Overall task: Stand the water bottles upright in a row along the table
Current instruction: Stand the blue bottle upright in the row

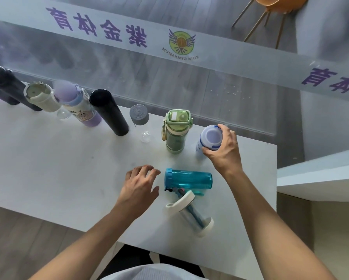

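Several bottles stand upright in a row along the far edge of the white table (48,168): a dark one (6,85), a cream one (42,98), a purple one (78,106), a black one (109,112), a clear one with a grey cap (139,118) and a green one (176,131). My right hand (224,150) grips a white-and-blue bottle (209,138), upright at the row's right end. A teal bottle (187,178) lies on its side nearer me. A clear bottle with white ends (189,214) lies beside it. My left hand (139,184) hovers open just left of the teal bottle.
A glass partition with purple lettering (101,29) runs right behind the row of bottles. The table's right edge (275,178) lies close to my right hand. A white ledge (319,174) stands beyond it. Chair legs (256,23) show at top right.
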Demonstrator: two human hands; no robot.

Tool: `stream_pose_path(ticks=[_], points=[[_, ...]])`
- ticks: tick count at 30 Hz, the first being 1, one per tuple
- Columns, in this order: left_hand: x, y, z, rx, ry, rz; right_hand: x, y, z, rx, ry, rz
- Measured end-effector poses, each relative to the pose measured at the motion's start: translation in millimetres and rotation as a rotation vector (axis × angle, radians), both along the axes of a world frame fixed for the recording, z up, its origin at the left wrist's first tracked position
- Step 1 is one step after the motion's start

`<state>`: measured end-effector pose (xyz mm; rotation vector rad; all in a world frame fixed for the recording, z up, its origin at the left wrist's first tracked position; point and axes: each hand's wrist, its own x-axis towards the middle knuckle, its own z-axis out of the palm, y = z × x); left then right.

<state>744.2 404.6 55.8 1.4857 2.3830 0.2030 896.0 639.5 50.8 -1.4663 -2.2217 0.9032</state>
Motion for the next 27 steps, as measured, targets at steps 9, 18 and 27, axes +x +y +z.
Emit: stream_pose_path(ticks=[9, 18, 27], points=[[-2.6, 8.4, -11.6, -0.068, -0.019, -0.050, 3.7, -0.6, 0.1, -0.003, -0.041, 0.000], [-2.1, 34.4, -40.7, -0.178, -0.079, -0.145, 38.2, -52.1, 1.3, 0.268, -0.084, -0.103], [-4.1, 46.8, -57.5, -0.238, -0.093, -0.209, 62.7, -115.0, -13.7, 0.055, -0.121, -0.117]])
